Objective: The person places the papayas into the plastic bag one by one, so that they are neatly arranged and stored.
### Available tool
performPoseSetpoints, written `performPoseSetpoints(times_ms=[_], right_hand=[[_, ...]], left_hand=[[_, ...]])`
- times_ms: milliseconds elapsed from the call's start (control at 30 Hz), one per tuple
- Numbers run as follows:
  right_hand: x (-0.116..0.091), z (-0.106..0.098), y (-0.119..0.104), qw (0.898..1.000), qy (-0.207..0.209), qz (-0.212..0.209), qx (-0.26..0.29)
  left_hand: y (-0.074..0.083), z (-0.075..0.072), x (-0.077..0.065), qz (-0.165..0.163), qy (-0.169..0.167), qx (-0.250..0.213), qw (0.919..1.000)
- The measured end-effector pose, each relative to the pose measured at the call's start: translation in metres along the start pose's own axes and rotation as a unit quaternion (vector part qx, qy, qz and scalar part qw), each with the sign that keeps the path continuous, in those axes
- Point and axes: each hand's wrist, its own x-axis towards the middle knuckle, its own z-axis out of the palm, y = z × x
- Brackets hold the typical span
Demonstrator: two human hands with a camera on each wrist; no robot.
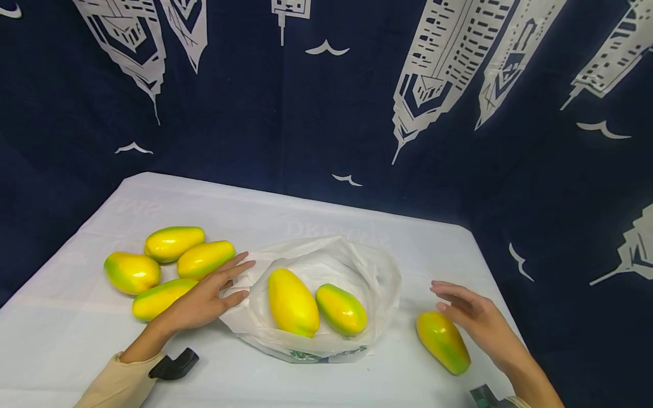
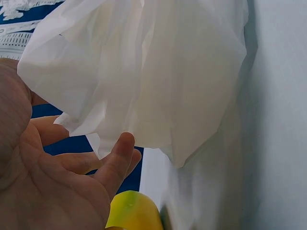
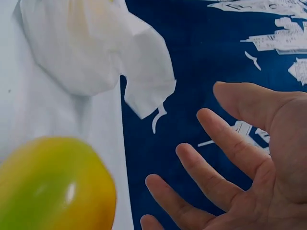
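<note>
A thin white plastic bag point(image 1: 382, 277) lies with its mouth wide, and two yellow-green mangoes are inside: a larger one point(image 1: 292, 303) and a smaller one point(image 1: 340, 309). At the bag's left edge is my left hand point(image 1: 201, 303), fingers spread; in the left wrist view a fingertip point(image 2: 125, 139) meets the rim of the bag point(image 2: 158, 86), and nothing is gripped. My right hand point(image 1: 479, 320) hovers beside a single mango point(image 1: 442, 343) right of the bag. In the right wrist view its fingers are spread and apart from that mango point(image 3: 57, 187).
Left of the bag several more mangoes sit grouped, among them one at the back point(image 1: 174, 243) and one partly behind my left hand point(image 1: 163, 298). A white cloth covers the table point(image 1: 245, 377). Behind it hangs a dark blue curtain point(image 1: 306, 124) with white building prints.
</note>
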Motion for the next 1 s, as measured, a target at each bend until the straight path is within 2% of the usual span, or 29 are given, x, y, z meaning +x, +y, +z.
performPoseSetpoints(times_ms=[167, 367, 633, 800, 1000], right_hand=[[-0.003, 0.001, 0.01, 0.999, -0.009, 0.036, -0.013], [-0.005, 0.001, 0.023, 0.996, -0.043, 0.079, -0.004], [-0.008, 0.002, 0.037, 0.992, -0.092, 0.081, -0.015], [-0.006, 0.003, 0.042, 0.991, -0.1, 0.088, -0.026], [-0.007, 0.005, 0.045, 0.991, -0.111, 0.079, -0.013]], left_hand=[[0.0, 0.0, 0.0, 0.001, 0.001, 0.002, 1.0], [-0.001, 0.0, 0.0, -0.001, 0.001, 0.0, 1.0], [-0.002, 0.0, 0.0, -0.001, -0.001, 0.001, 1.0], [-0.003, 0.0, 0.001, -0.002, -0.002, 0.003, 1.0], [-0.004, 0.0, 0.001, -0.004, 0.0, 0.002, 1.0]])
